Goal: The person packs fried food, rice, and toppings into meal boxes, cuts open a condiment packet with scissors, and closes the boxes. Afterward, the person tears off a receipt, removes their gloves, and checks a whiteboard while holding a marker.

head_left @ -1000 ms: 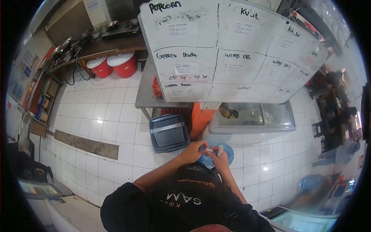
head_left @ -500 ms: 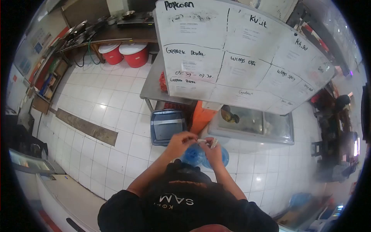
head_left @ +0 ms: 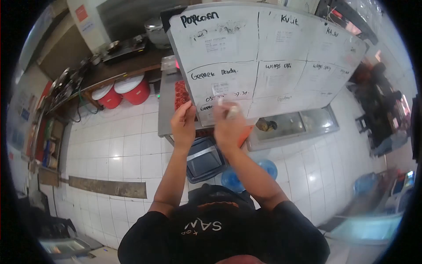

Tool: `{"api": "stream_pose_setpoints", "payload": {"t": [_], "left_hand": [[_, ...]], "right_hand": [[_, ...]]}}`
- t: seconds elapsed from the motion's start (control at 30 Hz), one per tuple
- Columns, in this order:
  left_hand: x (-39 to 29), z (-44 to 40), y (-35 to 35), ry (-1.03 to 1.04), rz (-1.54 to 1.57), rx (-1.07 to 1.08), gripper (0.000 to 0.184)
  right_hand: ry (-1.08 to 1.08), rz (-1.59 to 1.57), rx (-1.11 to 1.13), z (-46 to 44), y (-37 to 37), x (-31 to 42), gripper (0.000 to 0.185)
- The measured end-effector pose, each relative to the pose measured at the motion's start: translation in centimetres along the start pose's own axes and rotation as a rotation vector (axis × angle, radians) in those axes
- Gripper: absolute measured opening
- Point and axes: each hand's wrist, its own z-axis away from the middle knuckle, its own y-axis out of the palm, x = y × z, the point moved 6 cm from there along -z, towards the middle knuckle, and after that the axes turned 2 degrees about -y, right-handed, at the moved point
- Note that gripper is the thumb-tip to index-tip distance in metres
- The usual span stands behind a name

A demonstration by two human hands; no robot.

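My right hand [head_left: 229,127] is raised in front of the lower left part of the whiteboard [head_left: 281,53]. It is smeared by motion, with its fingers closed around a small white thing [head_left: 220,102] whose kind I cannot make out. Whether it touches the board is unclear. Beside the board's left edge, my left hand [head_left: 183,125] is up with its fingers curled together; anything inside them is hidden. Handwritten words and a small printed paper slip [head_left: 220,88] are on the board near my right hand.
Behind the board's left edge stands a metal table [head_left: 165,99] with red trays [head_left: 180,94]. Below are a grey-blue bin [head_left: 200,169], blue water bottles [head_left: 267,169] and a glass-topped freezer [head_left: 288,144]. Red buckets [head_left: 134,91] stand under the counter at the back left.
Both hands have come up and forward from near my body to the whiteboard and moved apart. The white thing has gone up with my right hand. My view has shifted closer to the board.
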Motion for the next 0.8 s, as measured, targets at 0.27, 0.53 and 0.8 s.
{"api": "stream_pose_setpoints", "payload": {"t": [0.27,0.53,0.8], "left_hand": [[-0.9,-0.6,-0.2,0.122,-0.013,0.136,0.018],[-2.3,-1.4,-0.4,0.235,-0.012,0.21,0.016],[-2.5,-2.0,-0.6,0.259,0.033,0.223,0.017]], "right_hand": [[0.017,-0.117,-0.153,1.1,1.1,0.0,0.017],[-0.15,-0.034,-0.043,2.1,2.9,1.0,0.022],[-0.015,-0.084,-0.178,1.3,2.6,0.5,0.015]]}}
